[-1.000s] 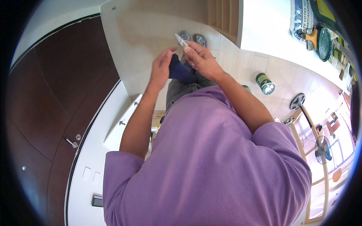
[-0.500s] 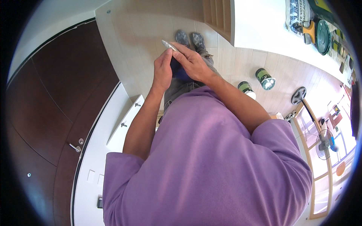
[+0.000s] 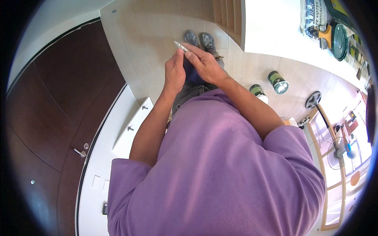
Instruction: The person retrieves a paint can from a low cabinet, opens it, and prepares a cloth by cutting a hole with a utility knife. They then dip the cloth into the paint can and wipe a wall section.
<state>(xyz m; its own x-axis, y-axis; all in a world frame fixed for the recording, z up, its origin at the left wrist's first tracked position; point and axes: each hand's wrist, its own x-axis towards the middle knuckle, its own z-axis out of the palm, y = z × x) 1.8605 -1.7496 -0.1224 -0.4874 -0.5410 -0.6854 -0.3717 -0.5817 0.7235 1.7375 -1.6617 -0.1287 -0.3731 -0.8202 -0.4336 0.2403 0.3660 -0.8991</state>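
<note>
A small, pale, flat-looking thing with a pointed end (image 3: 179, 46) sits between the fingers of both my hands, above my legs. My left hand (image 3: 175, 74) closes on it from the left, its thumb pressed against the lower edge. From the right, my right hand (image 3: 205, 67) grips the same thing between thumb and fingers. The fingers hide much of it, so its kind cannot be made out. Below and between the hands, a dark blue patch (image 3: 191, 73) shows in front of my grey trousers.
Two green-labelled paint cans (image 3: 278, 82) stand on the floor to the right. A white counter (image 3: 271, 27) at upper right carries newspaper, an orange-handled brush (image 3: 325, 36) and a dark green lid (image 3: 339, 42). To the left is a dark brown door (image 3: 67, 94), near a white hooked panel (image 3: 133, 126).
Both hands and the pale thing have shifted slightly to the right. The grip stays on it, with its pointed end still toward the upper left.
</note>
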